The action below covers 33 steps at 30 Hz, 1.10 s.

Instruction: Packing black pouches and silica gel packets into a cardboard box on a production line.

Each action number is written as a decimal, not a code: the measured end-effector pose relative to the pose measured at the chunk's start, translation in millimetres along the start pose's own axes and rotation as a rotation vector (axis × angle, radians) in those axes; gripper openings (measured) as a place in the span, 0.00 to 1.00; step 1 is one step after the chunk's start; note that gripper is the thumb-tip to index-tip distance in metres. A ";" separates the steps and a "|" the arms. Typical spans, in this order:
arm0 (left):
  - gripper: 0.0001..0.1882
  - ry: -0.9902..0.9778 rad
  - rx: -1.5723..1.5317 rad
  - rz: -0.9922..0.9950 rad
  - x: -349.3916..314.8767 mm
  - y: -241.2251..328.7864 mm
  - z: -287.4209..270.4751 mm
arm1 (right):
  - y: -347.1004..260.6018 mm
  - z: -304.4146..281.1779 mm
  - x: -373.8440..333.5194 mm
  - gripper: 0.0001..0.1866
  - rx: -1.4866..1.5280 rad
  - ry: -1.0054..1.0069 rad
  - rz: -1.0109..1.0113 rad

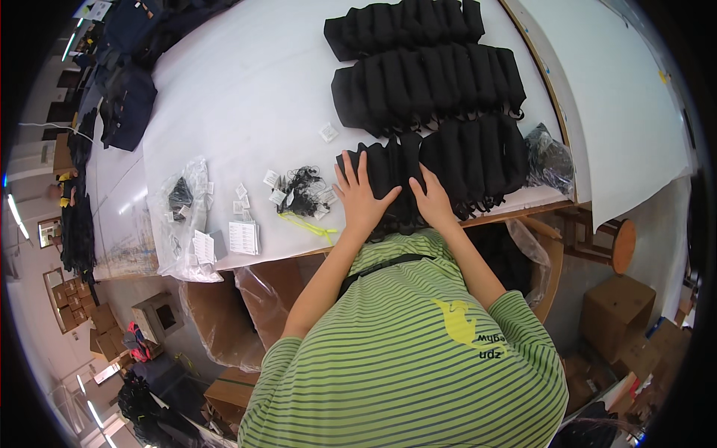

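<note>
Black fabric pouches [385, 168] stand packed side by side in the row nearest me on the white table. My left hand [364, 198] lies over the left end of this row, its fingers spread and the thumb pointing right. A little to its right, my right hand [435, 200] rests on the same row. Its thumb and forefinger are apart and touch the black fabric; its other fingers are partly hidden. Two more rows of black pouches [429, 82] stand behind, with thin cords showing along their near edges.
Left of my hands lie a heap of black cords with tags [305, 190], a yellow-green strip [308, 226], white label cards [244, 237] and a clear plastic bag [173, 224]. Another clear bag [550, 160] sits right. Open cartons [220, 313] stand below the table edge; a round stool [624, 246] is at right.
</note>
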State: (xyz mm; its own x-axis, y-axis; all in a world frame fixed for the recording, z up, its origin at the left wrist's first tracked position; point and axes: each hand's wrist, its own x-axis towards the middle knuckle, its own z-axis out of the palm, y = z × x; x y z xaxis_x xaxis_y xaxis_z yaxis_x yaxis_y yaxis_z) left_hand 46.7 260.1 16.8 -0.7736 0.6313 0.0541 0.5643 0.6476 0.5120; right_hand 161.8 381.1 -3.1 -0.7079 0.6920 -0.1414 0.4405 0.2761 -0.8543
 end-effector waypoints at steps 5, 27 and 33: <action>0.42 -0.012 0.086 0.227 4.4 2.8 -3.0 | 17.4 4.5 6.2 0.30 0.183 -0.074 0.028; 0.25 -0.179 0.126 0.522 12.5 4.2 4.1 | 10.2 -34.2 7.2 0.45 -0.662 0.036 -0.096; 0.25 -0.174 0.122 0.501 11.4 1.5 4.2 | 7.7 -60.4 31.8 0.42 -0.114 0.220 0.126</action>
State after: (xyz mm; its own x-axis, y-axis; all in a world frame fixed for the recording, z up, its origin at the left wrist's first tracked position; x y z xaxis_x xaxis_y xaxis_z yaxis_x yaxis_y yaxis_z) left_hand 39.9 270.1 14.6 -0.3479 0.9300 0.1182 0.8890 0.2873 0.3566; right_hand 176.0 445.5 16.1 -0.5125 0.8502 -0.1204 0.5853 0.2433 -0.7734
